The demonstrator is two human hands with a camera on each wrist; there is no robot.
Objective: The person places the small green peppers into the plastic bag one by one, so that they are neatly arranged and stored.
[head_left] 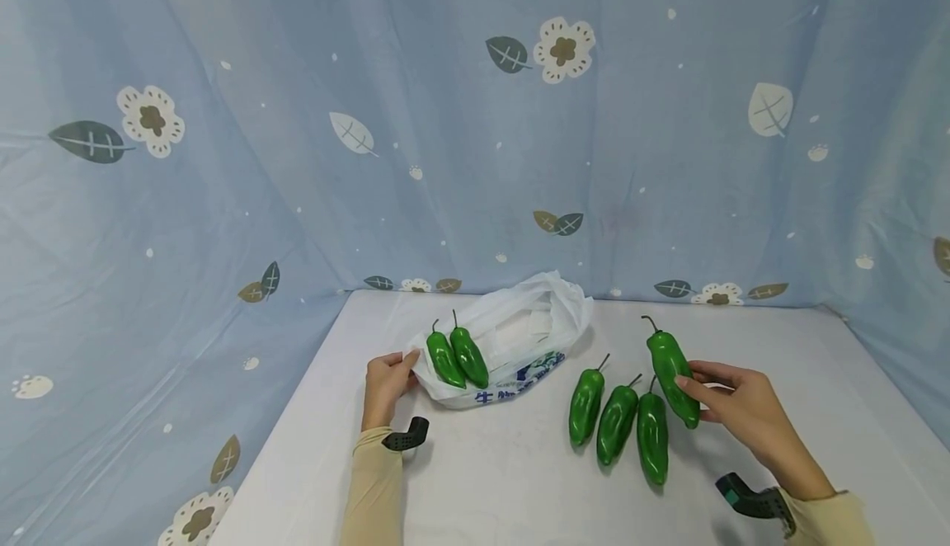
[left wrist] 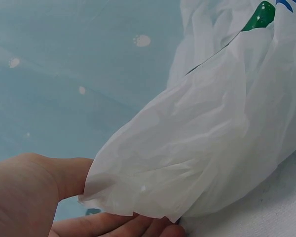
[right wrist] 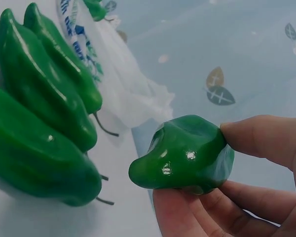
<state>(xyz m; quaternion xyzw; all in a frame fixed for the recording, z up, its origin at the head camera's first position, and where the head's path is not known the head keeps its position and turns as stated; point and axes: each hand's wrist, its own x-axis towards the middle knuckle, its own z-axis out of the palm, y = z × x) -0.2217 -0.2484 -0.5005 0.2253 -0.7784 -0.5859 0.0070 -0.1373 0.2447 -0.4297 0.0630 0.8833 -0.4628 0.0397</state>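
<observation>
My right hand (head_left: 731, 402) pinches a green pepper (head_left: 674, 377) between thumb and fingers, its stem pointing away from me. In the right wrist view the pepper's tip (right wrist: 182, 155) faces the camera. Just left of it three more green peppers (head_left: 616, 424) lie side by side on the table. At the left, my left hand (head_left: 387, 383) pinches the edge of a white plastic bag (head_left: 512, 340) between thumb and fingers. The bag lies on its side with its mouth spread, and two green peppers (head_left: 456, 358) rest at its left end.
The white table (head_left: 505, 480) carries everything. A blue patterned curtain (head_left: 460, 117) hangs behind it and along both sides. Blue and green print (head_left: 519, 381) shows on the bag's front. A black wrist camera (head_left: 750, 498) sits on the right wrist.
</observation>
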